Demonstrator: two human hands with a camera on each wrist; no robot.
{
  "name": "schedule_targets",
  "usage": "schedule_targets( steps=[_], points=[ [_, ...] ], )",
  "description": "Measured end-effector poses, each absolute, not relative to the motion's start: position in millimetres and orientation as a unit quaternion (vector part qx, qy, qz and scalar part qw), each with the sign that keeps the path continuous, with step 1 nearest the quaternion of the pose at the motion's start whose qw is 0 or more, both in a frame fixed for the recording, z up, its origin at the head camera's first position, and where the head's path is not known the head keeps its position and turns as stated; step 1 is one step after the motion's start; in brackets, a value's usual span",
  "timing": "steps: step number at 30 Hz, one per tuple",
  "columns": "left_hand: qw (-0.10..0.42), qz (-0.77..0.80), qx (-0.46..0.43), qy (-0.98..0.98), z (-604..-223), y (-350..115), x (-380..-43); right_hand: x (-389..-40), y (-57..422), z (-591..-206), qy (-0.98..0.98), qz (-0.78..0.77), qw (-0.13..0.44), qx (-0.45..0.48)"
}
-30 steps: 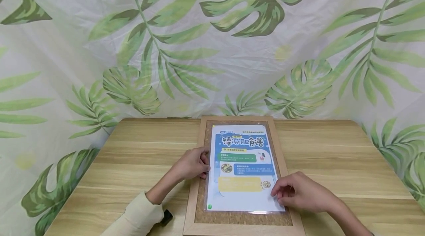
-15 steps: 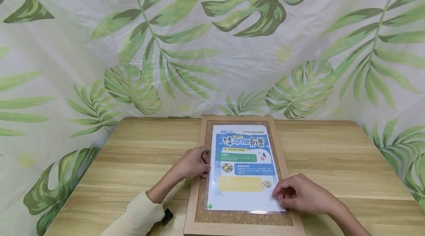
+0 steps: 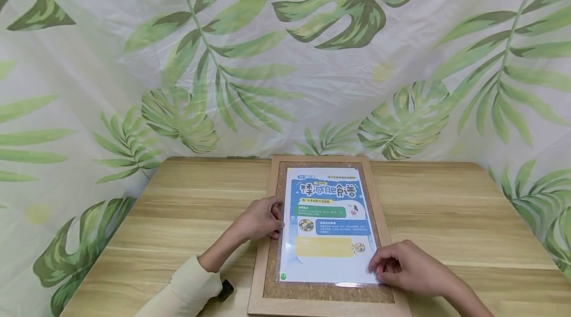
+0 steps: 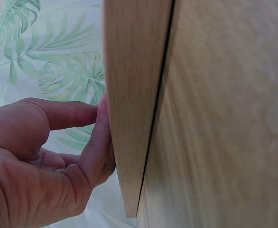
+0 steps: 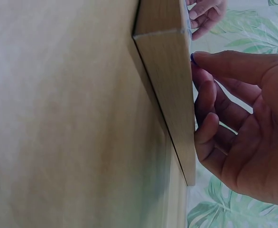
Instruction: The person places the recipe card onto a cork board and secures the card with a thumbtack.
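A laminated poster (image 3: 330, 270) with blue, green and yellow panels lies on a cork board (image 3: 327, 293) in a wooden frame (image 3: 330, 307). A green thumbtack (image 3: 283, 276) sits at its lower left corner, and another small yellow one (image 3: 289, 169) shows at the upper left. My left hand (image 3: 258, 219) rests over the frame's left side, thumb and fingertips touching the poster's left edge. At the poster's lower right corner, my right hand (image 3: 410, 266) pinches a small blue thumbtack (image 5: 192, 58), mostly hidden by the thumb; its other fingers are curled beside the frame.
The board lies on a wood-grain table (image 3: 455, 218), its far end near a leaf-print curtain (image 3: 285, 69). A small black object (image 3: 225, 289) is beside the left sleeve (image 3: 187, 287).
My right hand has shifted slightly down and right, closer to the poster's lower right corner. The left hand stays at the left edge.
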State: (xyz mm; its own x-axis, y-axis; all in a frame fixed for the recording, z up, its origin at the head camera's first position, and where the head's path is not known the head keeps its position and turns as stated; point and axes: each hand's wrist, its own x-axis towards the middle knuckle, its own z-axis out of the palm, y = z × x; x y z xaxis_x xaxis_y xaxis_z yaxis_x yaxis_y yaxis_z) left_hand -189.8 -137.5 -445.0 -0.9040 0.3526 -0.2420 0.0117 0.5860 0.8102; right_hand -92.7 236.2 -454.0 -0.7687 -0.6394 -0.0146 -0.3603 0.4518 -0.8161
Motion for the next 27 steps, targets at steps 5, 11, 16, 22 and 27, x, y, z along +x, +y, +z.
schedule_targets(
  steps=[5, 11, 16, 22, 27],
  points=[
    [0.192, 0.443, 0.106, 0.869, -445, -138, -190, -91, 234, -455, 0.842, -0.422, 0.156, -0.299],
    [0.194, 0.446, 0.105, 0.867, -446, -138, -190, -89, 235, -457, 0.843, -0.42, 0.146, -0.302],
    [0.194, 0.445, 0.106, 0.868, -446, -138, -191, -89, 237, -458, 0.842, -0.42, 0.138, -0.309],
    [0.193, 0.441, 0.104, 0.87, -446, -137, -191, -91, 243, -462, 0.839, -0.428, 0.133, -0.309],
    [0.194, 0.442, 0.104, 0.87, -446, -138, -190, -91, 244, -463, 0.829, -0.438, 0.139, -0.32]
  ],
)
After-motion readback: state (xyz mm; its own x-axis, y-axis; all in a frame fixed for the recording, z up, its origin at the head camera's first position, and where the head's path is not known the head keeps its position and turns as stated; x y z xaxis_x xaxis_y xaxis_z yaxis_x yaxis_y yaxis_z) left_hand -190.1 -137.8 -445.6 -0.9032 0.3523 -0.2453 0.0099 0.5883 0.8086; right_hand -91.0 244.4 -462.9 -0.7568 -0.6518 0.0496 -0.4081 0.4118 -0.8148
